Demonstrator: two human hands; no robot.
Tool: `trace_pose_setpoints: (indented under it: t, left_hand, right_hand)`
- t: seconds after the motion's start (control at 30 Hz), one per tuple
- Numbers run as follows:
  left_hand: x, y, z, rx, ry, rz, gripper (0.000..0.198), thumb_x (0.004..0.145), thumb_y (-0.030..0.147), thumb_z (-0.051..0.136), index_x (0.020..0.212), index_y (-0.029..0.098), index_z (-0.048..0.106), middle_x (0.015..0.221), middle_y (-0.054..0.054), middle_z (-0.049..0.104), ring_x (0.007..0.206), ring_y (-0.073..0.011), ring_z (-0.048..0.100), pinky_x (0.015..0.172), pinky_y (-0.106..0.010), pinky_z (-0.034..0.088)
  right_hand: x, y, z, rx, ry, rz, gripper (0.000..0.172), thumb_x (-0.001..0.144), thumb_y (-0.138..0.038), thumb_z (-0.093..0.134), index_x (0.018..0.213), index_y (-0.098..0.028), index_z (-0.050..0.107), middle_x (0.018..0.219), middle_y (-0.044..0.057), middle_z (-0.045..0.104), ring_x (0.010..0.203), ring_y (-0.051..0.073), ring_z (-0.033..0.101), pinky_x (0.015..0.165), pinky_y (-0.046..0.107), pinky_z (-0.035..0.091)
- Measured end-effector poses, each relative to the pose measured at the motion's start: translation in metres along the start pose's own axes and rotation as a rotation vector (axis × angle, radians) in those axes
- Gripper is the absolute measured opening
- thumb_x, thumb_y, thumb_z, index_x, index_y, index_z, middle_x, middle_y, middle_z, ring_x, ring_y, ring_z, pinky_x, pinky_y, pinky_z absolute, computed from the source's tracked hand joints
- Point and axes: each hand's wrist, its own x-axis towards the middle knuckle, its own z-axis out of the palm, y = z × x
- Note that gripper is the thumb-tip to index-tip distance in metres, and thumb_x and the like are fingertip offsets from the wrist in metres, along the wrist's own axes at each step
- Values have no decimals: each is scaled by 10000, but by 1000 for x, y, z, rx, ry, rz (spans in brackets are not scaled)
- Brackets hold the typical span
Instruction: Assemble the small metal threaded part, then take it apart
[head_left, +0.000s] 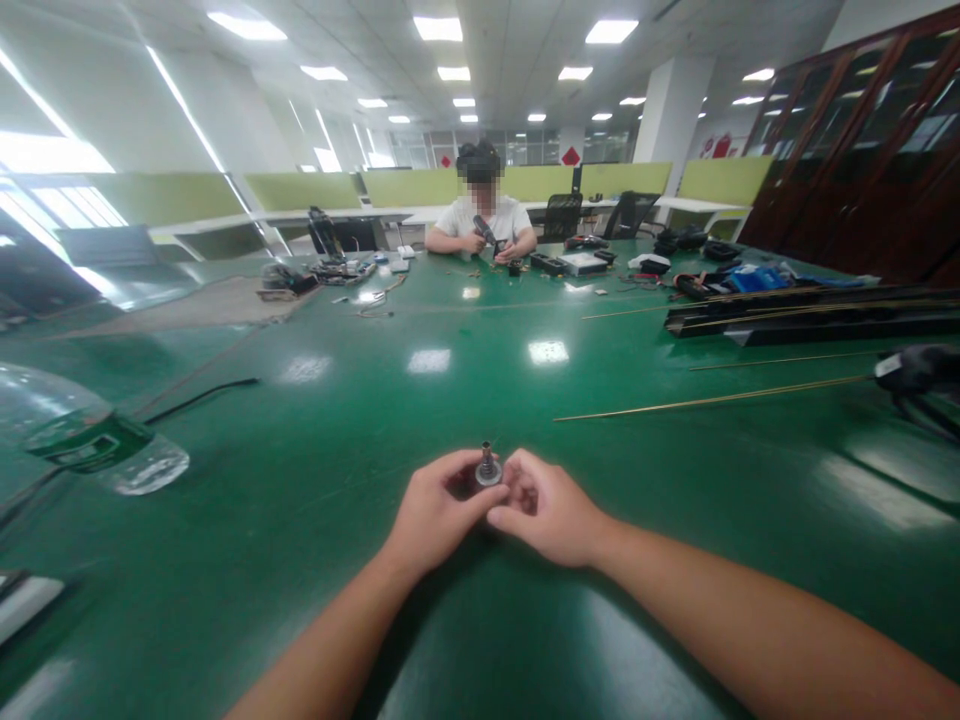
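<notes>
My left hand (435, 512) and my right hand (547, 505) meet over the green table (300, 470), a little in front of me. Between their fingertips sits a small round metal part (487, 468) with a short shaft sticking up. Left thumb and fingers curl round the part's left side. The right hand's fingers are bent and pinch it from the right. The underside of the part is hidden by the fingers.
A clear plastic water bottle (82, 435) lies at the left. Thin brass rods (712, 401) and long black rails (810, 315) lie at the right. A dark object (919, 372) sits at the right edge. A person (484, 220) works across the table among tools.
</notes>
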Motion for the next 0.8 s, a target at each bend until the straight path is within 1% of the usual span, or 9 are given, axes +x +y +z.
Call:
trace_pose_setpoints:
  t: [0.07, 0.2, 0.3, 0.4, 0.47, 0.6, 0.7, 0.8]
  left_hand:
    - [0, -1, 0, -9, 21, -5, 344, 737, 364, 779, 1030, 190, 726, 995, -62, 749, 895, -229, 701, 860, -341, 563]
    - [2, -1, 0, -48, -2, -25, 352, 777, 381, 734, 1070, 188, 708, 1035, -63, 742, 915, -228, 707, 867, -348, 582]
    - [4, -1, 0, -121, -9, -60, 381, 799, 384, 704, 1118, 179, 668, 1070, -68, 731, 957, -229, 705, 894, -355, 584]
    - [6, -4, 1, -182, 33, -89, 464, 786, 378, 715, 1179, 158, 604, 1097, -90, 721, 1008, -238, 697, 947, -392, 569]
    - [6, -6, 1, -177, 56, -87, 447, 772, 368, 731, 1143, 153, 606, 1060, -88, 729, 978, -236, 706, 941, -398, 573]
    - [4, -7, -2, -48, 95, -30, 317, 773, 346, 738, 1028, 174, 663, 988, -56, 733, 883, -212, 711, 854, -358, 600]
    - [3, -8, -5, 48, 109, 44, 280, 773, 326, 737, 1013, 192, 684, 1014, -55, 717, 916, -211, 692, 827, -339, 595]
    - [3, -6, -7, 105, 98, 112, 255, 772, 298, 736, 1005, 205, 692, 1006, -55, 702, 928, -208, 669, 814, -323, 577]
  right_hand:
    - [0, 0, 0, -17, 1, 2, 242, 804, -260, 692, 953, -218, 506, 668, -68, 566, 554, 97, 500, 548, 207, 380]
    - [1, 0, -1, -35, -1, 6, 239, 804, -253, 683, 969, -217, 514, 652, -76, 557, 547, 97, 501, 542, 209, 377]
    - [1, 1, 0, 2, 15, 21, 252, 805, -213, 657, 1006, -214, 506, 628, -85, 540, 529, 96, 490, 533, 210, 373]
    - [2, 2, 0, 61, 56, 39, 277, 802, -177, 628, 1041, -210, 492, 626, -87, 532, 527, 98, 483, 526, 211, 376]
    - [3, 3, 0, 93, 74, 48, 293, 798, -168, 618, 1057, -208, 486, 636, -84, 532, 535, 101, 490, 524, 212, 381]
    - [4, 4, 0, 116, 98, 47, 316, 792, -156, 610, 1074, -208, 477, 676, -72, 541, 557, 105, 514, 533, 216, 398]
    - [5, 7, 0, 94, 157, 24, 350, 772, -131, 610, 1084, -215, 473, 730, -59, 553, 592, 107, 531, 566, 224, 424]
    - [5, 9, 1, 82, 195, -6, 408, 744, -102, 611, 1108, -221, 470, 839, -30, 580, 627, 105, 549, 581, 226, 440]
